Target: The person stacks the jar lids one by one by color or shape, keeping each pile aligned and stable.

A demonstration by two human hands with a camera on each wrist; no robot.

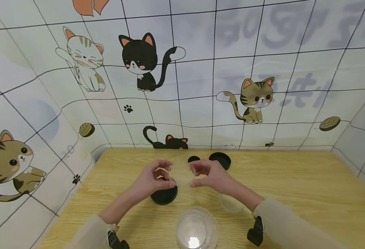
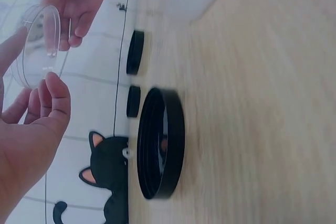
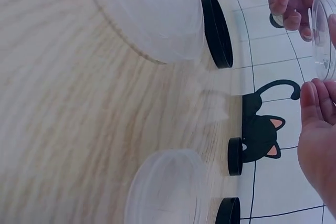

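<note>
Both hands hold a clear round container (image 2: pixel 43 48) up above the table, one hand at each side of it. My left hand (image 1: pixel 157 178) grips its left side with thumb and curled fingers. My right hand (image 1: pixel 211 175) grips the opposite side. In the head view the container's outline is barely visible between the hands; both wrist views show its round rim plainly. A large black lid (image 1: pixel 163 196) lies on the table below the left hand. Nearer the front stands a larger clear round container (image 1: pixel 196 228), and a smaller clear one (image 1: pixel 231 203) sits under the right forearm.
Behind the hands lie a small black lid (image 1: pixel 193 158) and a medium black lid (image 1: pixel 220 160), near the back edge. A cat-print tiled sheet (image 1: pixel 198 79) rises behind the wooden table (image 1: pixel 294 193) and along its sides.
</note>
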